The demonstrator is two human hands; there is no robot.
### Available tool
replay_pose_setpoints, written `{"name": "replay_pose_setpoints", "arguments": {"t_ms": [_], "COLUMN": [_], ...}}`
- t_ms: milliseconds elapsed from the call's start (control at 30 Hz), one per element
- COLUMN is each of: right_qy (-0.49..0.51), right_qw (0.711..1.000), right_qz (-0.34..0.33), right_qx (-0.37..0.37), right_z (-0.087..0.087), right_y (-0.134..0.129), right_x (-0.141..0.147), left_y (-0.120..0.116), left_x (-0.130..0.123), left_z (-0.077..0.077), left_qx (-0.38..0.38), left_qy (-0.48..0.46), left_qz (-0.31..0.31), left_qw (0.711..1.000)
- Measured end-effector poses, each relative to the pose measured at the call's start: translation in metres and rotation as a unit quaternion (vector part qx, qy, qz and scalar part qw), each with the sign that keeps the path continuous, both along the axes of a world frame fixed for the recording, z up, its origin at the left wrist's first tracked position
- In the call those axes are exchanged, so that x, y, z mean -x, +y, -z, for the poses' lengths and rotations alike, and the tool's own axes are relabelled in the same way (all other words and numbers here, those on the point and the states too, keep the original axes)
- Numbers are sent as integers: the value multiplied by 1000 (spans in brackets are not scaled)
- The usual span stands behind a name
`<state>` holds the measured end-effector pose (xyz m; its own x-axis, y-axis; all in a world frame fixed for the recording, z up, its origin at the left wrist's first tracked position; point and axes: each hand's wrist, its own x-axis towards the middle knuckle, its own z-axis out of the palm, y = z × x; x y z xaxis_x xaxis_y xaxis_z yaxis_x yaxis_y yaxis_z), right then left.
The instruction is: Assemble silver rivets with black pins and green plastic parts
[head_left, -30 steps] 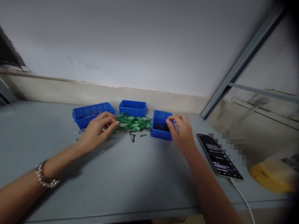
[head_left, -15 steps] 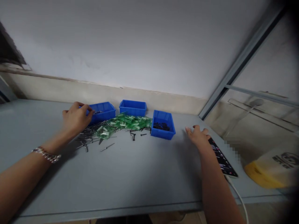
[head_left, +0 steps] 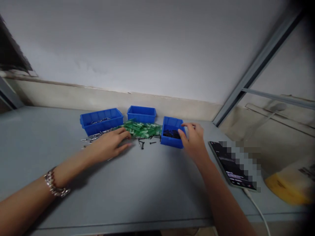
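My left hand (head_left: 114,144) hovers over the left part of a pile, thumb and fingers apart, with nothing seen in it. Beneath and around it lie silvery pin-like rivets (head_left: 88,138) and small green plastic packets (head_left: 141,128). Several black screws (head_left: 141,144) are scattered just right of its fingertips. At the right edge of a blue bin (head_left: 171,141) holding black screws (head_left: 171,133) is my right hand (head_left: 194,139), its thumb and fingers spread near the rim. Whether it touches the bin I cannot tell.
A long blue bin (head_left: 102,115) with silvery rivets stands at the back left. Another blue bin (head_left: 141,117) sits beside it near the wall. On the right lie a phone (head_left: 230,167) with a white cable (head_left: 257,208) and a yellow-and-white package (head_left: 283,188).
My left hand has left the long left bin and moved right and nearer over the pile. My right hand has moved left from beside the phone to the right bin.
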<state>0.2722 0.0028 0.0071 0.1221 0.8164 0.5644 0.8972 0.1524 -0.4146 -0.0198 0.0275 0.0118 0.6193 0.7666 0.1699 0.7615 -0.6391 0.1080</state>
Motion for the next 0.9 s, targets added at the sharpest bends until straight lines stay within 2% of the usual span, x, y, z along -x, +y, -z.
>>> {"name": "replay_pose_setpoints", "arguments": {"t_ms": [67, 133, 233, 367, 500, 667, 767, 900], "right_qy": [-9, -44, -102, -118, -114, -63, -73, -102], "right_qw": [994, 985, 985, 986, 988, 997, 997, 994], "right_qz": [-111, -166, -137, -108, -98, -47, -35, -30], "right_qx": [14, 29, -13, -52, -45, -26, 8, 32], "right_z": [0, 0, 2, 4, 5, 3, 3, 7], "right_y": [-2, -4, -6, -7, -7, -11, -13, -11], "right_x": [9, 17, 26, 28, 28, 32, 34, 36], "left_y": [-7, -9, -7, -6, -9, -13, -15, -15], "left_x": [-5, -6, -3, 1, 2, -3, -6, -8], "left_z": [1, 2, 5, 8, 5, 0, 1, 5], "left_qx": [31, 50, 55, 56, 67, 46, 44, 26], "left_qy": [18, 31, 32, 30, 32, 69, 91, 72], "left_qz": [12, 13, 16, 25, 27, 12, 5, -6], "left_qw": [999, 998, 998, 998, 997, 996, 995, 997]}}
